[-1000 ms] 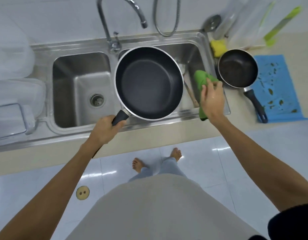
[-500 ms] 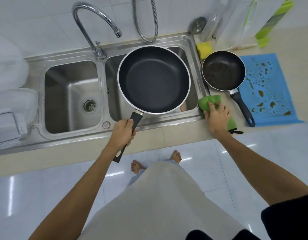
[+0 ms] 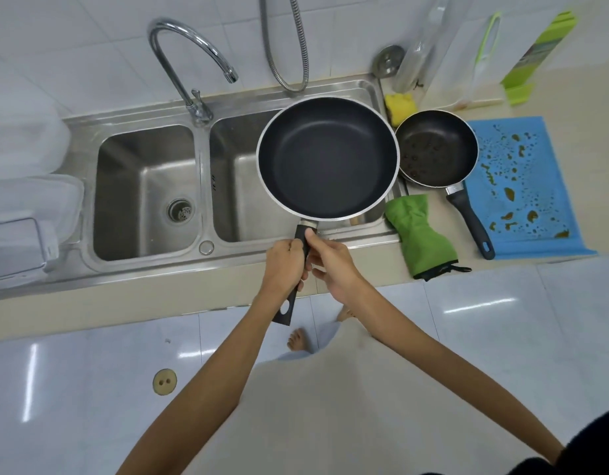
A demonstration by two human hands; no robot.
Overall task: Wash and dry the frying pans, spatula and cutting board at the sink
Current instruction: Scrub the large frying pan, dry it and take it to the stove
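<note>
Our left hand (image 3: 284,265) and right hand (image 3: 333,265) both grip the handle of the large black non-stick frying pan (image 3: 327,159) above the steel sink (image 3: 141,272); wet fingers might slip and drop it

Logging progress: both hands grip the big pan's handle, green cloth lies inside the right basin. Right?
No. In the head view the left hand and right hand grip the handle, but the green cloth lies on the counter beside the right basin.

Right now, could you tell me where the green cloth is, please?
In the head view, the green cloth lies on the counter at the sink's right edge, just left of the handle of the small pan.
</note>
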